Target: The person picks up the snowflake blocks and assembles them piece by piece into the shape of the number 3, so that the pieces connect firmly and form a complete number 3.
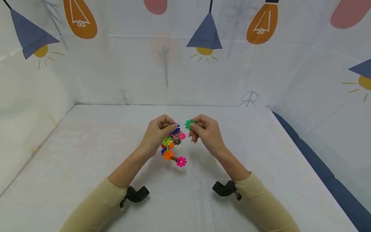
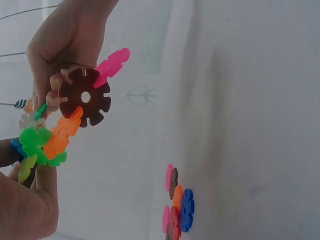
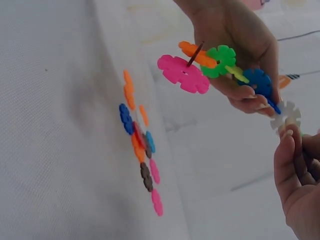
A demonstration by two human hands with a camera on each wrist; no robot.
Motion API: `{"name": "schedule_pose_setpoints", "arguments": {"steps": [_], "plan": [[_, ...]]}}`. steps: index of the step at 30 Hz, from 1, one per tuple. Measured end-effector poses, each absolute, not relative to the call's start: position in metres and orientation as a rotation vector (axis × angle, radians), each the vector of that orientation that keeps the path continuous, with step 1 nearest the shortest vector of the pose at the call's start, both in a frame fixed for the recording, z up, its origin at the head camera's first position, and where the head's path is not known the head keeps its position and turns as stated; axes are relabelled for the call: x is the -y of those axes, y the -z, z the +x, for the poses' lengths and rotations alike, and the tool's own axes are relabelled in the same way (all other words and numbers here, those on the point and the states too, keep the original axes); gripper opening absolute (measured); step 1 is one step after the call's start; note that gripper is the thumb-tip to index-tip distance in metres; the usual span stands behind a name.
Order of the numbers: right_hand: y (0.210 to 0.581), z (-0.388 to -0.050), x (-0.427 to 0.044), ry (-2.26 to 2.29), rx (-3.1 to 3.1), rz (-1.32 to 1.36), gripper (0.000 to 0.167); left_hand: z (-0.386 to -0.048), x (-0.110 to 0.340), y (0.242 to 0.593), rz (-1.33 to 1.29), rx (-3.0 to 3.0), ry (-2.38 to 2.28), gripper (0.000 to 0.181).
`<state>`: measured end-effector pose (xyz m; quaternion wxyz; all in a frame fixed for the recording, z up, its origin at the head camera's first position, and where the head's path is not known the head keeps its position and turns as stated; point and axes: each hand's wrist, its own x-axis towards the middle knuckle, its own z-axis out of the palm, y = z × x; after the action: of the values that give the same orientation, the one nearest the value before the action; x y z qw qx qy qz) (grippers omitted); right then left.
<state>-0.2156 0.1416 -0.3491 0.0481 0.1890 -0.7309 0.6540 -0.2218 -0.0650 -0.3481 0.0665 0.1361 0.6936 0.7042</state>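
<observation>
My left hand [image 1: 156, 135] pinches a chain of slotted plastic discs at a blue disc [image 3: 257, 81]. From there the chain hangs through lime, green [image 2: 35, 142], orange [image 1: 168, 155] and brown [image 2: 85, 97] discs to a pink disc [image 1: 181, 161] at its end. A white disc [image 3: 286, 117] stands edge-on to the head view between the two hands, by the blue end. To the right, my right hand [image 1: 208, 132] pinches a green disc [image 1: 189, 124] between thumb and fingers, close against the white one. How firmly the white disc is slotted in is too small to tell.
Loose discs in several colours lie on the white tabletop [image 1: 232, 206] beneath the chain, among them a dark blue disc [image 2: 187, 210] and a pink disc [image 3: 157, 202]. A white printed cloth [image 1: 130, 64] hangs behind the table. Black wrist cameras [image 1: 137, 194] sit on both sleeves.
</observation>
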Motion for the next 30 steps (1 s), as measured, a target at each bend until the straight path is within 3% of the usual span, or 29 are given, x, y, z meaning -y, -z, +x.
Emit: {"name": "schedule_pose_setpoints", "arguments": {"steps": [16, 30], "plan": [[0.3458, -0.2094, -0.1374, -1.920, 2.228, 0.563, 0.009, -0.2168, 0.0613, 0.3423, 0.473, -2.163, -2.108, 0.014], [0.3505, -0.2165, -0.1396, -2.203, 2.163, 0.519, 0.014, -0.2210, 0.0666, 0.3433, 0.408, -2.176, -1.975, 0.022]]}}
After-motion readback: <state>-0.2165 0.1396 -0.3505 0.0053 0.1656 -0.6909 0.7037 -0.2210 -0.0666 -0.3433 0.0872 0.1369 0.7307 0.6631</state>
